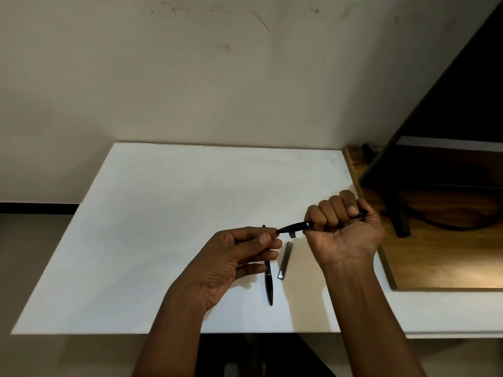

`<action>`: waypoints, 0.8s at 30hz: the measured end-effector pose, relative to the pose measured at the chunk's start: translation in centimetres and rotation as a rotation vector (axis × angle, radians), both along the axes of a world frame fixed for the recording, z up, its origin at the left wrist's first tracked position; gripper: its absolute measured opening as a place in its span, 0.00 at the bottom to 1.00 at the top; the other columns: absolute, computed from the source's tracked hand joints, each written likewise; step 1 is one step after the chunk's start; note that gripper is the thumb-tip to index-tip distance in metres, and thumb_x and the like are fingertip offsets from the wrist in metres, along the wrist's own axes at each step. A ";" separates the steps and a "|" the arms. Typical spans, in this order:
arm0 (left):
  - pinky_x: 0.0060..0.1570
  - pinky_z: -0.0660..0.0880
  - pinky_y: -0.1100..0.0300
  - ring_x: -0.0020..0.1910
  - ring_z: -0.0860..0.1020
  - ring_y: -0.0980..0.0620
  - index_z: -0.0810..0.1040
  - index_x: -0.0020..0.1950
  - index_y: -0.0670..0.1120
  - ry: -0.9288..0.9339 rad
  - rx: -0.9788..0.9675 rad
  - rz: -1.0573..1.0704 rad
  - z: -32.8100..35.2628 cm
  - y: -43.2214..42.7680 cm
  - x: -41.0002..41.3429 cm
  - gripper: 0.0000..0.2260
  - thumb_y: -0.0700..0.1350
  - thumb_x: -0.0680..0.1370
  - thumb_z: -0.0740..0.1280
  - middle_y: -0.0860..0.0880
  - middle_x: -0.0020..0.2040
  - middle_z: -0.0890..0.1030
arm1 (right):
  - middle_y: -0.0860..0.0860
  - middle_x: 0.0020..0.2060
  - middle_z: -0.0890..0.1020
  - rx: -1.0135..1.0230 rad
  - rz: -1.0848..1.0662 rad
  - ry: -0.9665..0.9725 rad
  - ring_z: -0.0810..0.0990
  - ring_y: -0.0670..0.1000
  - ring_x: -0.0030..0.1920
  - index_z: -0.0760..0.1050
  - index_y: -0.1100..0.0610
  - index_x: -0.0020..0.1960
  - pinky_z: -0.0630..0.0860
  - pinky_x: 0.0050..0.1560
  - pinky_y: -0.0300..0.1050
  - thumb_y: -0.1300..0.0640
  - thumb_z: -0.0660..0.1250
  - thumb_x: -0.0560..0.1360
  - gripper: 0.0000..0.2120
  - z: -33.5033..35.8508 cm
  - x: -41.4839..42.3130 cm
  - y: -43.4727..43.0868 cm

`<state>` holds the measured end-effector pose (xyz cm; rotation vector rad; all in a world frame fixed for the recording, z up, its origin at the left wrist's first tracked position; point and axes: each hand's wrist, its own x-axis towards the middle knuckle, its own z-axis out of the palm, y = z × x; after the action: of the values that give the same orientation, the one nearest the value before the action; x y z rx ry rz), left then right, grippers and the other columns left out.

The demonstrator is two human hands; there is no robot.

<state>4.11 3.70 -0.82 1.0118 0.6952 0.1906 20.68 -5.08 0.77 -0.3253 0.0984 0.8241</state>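
My right hand [341, 227] grips a black pen [295, 227] in a fist above the white board [163, 240]; the pen's tapered tip points left. My left hand [239, 254] meets that tip with thumb and forefinger pinched at it. Under my left fingers a second black pen [269, 284] lies on the board, pointing toward me. Beside it lies a flat grey metal strip [284, 261]. A small dark piece [292, 235] sits under the held pen; what it is I cannot tell.
The white board rests over a wooden desk [441, 257] on the right. A dark monitor on a stand [402, 221] rises there with a cable. A marked wall is behind; the floor drops away at left.
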 end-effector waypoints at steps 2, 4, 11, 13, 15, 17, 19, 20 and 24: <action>0.42 0.80 0.64 0.48 0.86 0.53 0.87 0.53 0.50 -0.006 -0.011 0.010 0.1 0.0 -0.1 0.18 0.54 0.66 0.77 0.47 0.51 0.88 | 0.47 0.19 0.62 0.007 0.002 0.013 0.51 0.46 0.23 0.64 0.54 0.27 0.56 0.21 0.39 0.53 0.54 0.73 0.16 0.0 0.0 0.0; 0.42 0.80 0.64 0.48 0.86 0.53 0.87 0.53 0.50 -0.011 -0.021 0.014 0.3 0.0 -0.1 0.18 0.54 0.66 0.77 0.47 0.52 0.88 | 0.47 0.19 0.61 0.011 0.013 0.034 0.51 0.46 0.23 0.63 0.54 0.27 0.55 0.21 0.39 0.51 0.51 0.77 0.21 -0.1 0.0 0.1; 0.40 0.80 0.64 0.48 0.86 0.53 0.88 0.52 0.49 -0.011 -0.037 0.019 0.4 0.0 -0.2 0.16 0.52 0.66 0.78 0.46 0.50 0.88 | 0.47 0.18 0.62 0.025 0.045 -0.005 0.51 0.46 0.23 0.64 0.55 0.26 0.56 0.21 0.39 0.54 0.54 0.73 0.16 0.1 -0.2 0.2; 0.40 0.80 0.64 0.47 0.86 0.53 0.88 0.51 0.49 -0.012 -0.040 0.017 0.4 0.0 -0.2 0.17 0.53 0.65 0.78 0.46 0.50 0.88 | 0.47 0.18 0.62 0.025 0.048 0.008 0.52 0.46 0.23 0.64 0.55 0.26 0.56 0.21 0.39 0.52 0.51 0.76 0.20 0.0 -0.2 0.2; 0.40 0.80 0.64 0.47 0.86 0.53 0.88 0.51 0.49 -0.014 -0.046 0.019 0.4 0.0 -0.2 0.17 0.53 0.65 0.78 0.46 0.50 0.88 | 0.47 0.19 0.62 0.018 0.050 0.020 0.52 0.46 0.23 0.64 0.55 0.27 0.55 0.22 0.39 0.50 0.49 0.79 0.23 -0.2 -0.2 0.2; 0.40 0.80 0.64 0.47 0.86 0.53 0.88 0.51 0.49 -0.018 -0.049 0.019 0.4 0.1 -0.2 0.17 0.53 0.65 0.78 0.46 0.50 0.88 | 0.47 0.19 0.62 0.011 0.053 0.016 0.52 0.46 0.23 0.64 0.55 0.27 0.55 0.22 0.39 0.51 0.50 0.78 0.22 -0.2 -0.2 0.2; 0.40 0.80 0.63 0.46 0.86 0.53 0.88 0.51 0.49 -0.020 -0.049 0.019 0.4 0.1 -0.3 0.17 0.54 0.65 0.78 0.46 0.50 0.88 | 0.47 0.18 0.62 0.011 0.055 0.001 0.52 0.46 0.22 0.64 0.55 0.26 0.56 0.22 0.38 0.53 0.53 0.74 0.18 -0.1 -0.2 0.2; 0.40 0.80 0.63 0.46 0.86 0.53 0.88 0.51 0.49 -0.019 -0.048 0.018 0.4 0.1 -0.2 0.17 0.54 0.65 0.78 0.46 0.49 0.88 | 0.47 0.18 0.62 0.010 0.055 -0.003 0.52 0.46 0.22 0.64 0.55 0.26 0.56 0.22 0.38 0.53 0.54 0.73 0.17 -0.1 -0.2 0.2; 0.40 0.80 0.64 0.46 0.86 0.53 0.88 0.51 0.49 -0.019 -0.047 0.012 0.4 0.1 -0.2 0.17 0.54 0.65 0.78 0.46 0.50 0.88 | 0.47 0.19 0.62 0.010 0.055 0.014 0.52 0.46 0.23 0.64 0.55 0.27 0.55 0.22 0.40 0.51 0.52 0.77 0.21 -0.2 -0.2 0.2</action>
<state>3.90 3.77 -0.47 0.9602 0.6857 0.1940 20.51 -4.92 0.58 -0.3138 0.0986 0.8807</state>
